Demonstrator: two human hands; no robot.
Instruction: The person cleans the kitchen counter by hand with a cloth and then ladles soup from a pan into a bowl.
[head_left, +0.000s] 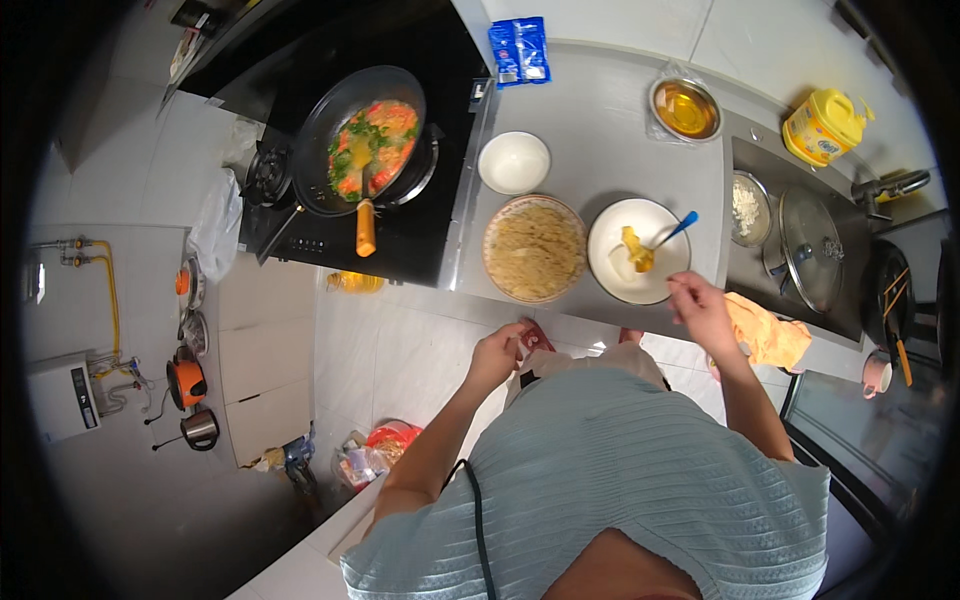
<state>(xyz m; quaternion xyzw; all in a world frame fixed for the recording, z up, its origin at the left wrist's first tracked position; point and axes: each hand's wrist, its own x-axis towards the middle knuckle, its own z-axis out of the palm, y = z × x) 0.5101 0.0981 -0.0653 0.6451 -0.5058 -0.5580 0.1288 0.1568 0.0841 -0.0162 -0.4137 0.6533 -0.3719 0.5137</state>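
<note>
My right hand (699, 306) is at the near right rim of a white bowl (611, 281), its thumb and fingers drawn together. Whether it touches the rim cannot be told. A blue-handled spoon (679, 227) leans in the bowl, with yellow food (636, 247) at its end. Low in front of my body hangs my left hand (496, 355), fingers curled, nothing visible in it. Left of the spoon bowl stands a wide dish of pale brown food (534, 251). Behind that dish is a small white bowl (514, 163).
On the black gas hob (420, 255), a dark frying pan (307, 172) holds red, orange and green food and a wooden-handled utensil (365, 229). A metal bowl of amber liquid (686, 110) stands behind. The sink (757, 277) holds a glass lid (810, 225). An orange cloth (766, 334) hangs over the counter edge.
</note>
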